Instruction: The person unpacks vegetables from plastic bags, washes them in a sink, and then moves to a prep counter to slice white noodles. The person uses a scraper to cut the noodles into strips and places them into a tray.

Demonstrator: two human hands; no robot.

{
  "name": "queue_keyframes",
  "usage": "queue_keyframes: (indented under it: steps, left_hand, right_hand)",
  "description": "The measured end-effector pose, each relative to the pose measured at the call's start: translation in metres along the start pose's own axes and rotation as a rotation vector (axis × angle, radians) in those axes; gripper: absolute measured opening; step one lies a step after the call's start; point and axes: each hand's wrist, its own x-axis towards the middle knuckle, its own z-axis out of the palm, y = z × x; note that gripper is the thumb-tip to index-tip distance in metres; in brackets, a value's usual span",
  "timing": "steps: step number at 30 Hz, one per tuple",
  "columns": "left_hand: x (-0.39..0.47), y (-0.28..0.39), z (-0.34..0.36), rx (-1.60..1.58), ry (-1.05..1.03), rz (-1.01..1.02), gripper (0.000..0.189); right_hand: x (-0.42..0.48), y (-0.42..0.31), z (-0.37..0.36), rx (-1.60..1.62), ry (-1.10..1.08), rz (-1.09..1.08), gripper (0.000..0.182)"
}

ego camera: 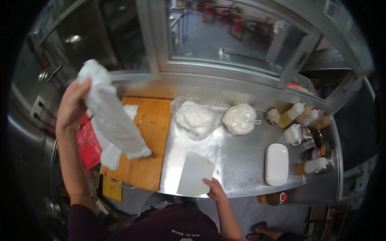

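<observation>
My left hand (71,102) is raised at the left, closed on the top of a long bunch of white plastic bags (113,120) that hangs over a wooden board (150,135). My right hand (215,190) grips the lower right corner of a flat whitish plastic sheet (196,174) at the steel counter's front edge. Behind the sheet lies a clear plastic bag with a white mass (194,119), and right of it a tied clear bag of white pieces (239,119). A stack of white rectangular trays (276,164) stands farther right on the steel counter (238,162).
Squeeze bottles (291,115), a white jug (292,134) and metal containers crowd the counter's right end. A red plastic bag (89,143) lies left of the board. A sliding window (223,64) borders the back. Another person's feet (262,231) and an oil bottle (271,198) are below right.
</observation>
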Motion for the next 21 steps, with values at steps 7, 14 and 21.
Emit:
queue_keyframes:
  steps: [7,14,21]
  left_hand:
    - [0.03,-0.016,0.019,0.009,-0.141,-0.095,0.029]
    - [0.055,-0.02,0.002,-0.097,-0.191,0.192,0.031]
    - [-0.034,-0.166,-0.034,0.03,-0.613,-0.241,0.028]
  right_hand:
    - [-0.006,-0.015,0.014,-0.085,0.055,-0.05,0.028]
    - [0.008,-0.023,0.06,-0.188,0.18,-0.143,0.027]
    - [0.02,-0.024,0.104,-0.341,0.315,-0.275,0.027]
